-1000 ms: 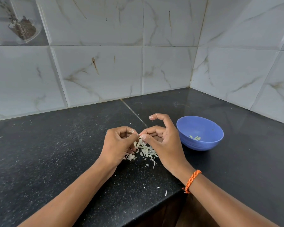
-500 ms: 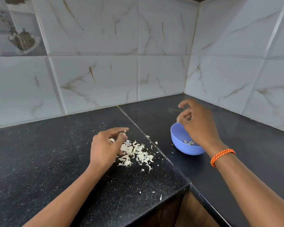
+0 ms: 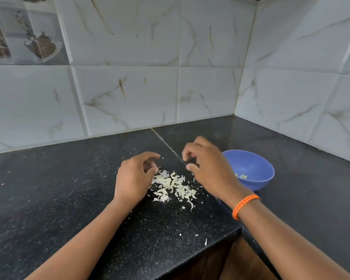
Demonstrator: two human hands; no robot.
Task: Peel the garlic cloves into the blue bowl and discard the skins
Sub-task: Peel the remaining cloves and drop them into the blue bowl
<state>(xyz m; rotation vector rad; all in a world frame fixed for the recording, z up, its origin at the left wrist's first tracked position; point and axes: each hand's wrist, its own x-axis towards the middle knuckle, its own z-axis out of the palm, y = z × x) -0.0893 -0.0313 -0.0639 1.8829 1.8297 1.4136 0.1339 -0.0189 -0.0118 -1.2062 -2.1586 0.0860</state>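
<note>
Black speckled granite forms the corner countertop [image 3: 49, 199], on which a loose heap of pale, papery garlic skins [image 3: 173, 185] is scattered between the two hands. The left hand [image 3: 133, 176] is held just left of the heap with fingers loosely curled and nothing seen in its grasp, while the right hand [image 3: 208, 168], blurred, is held above the heap's right edge with fingers bent; whether anything is pinched cannot be told. A round blue plastic bowl [image 3: 255, 168] is seen just beyond the right hand, with a few pale peeled garlic cloves [image 3: 241, 176] inside, and a braided orange wristband [image 3: 243, 206] is worn on the right wrist.

Single head view, forward and down, close over corner countertop [image 3: 49, 199].
</note>
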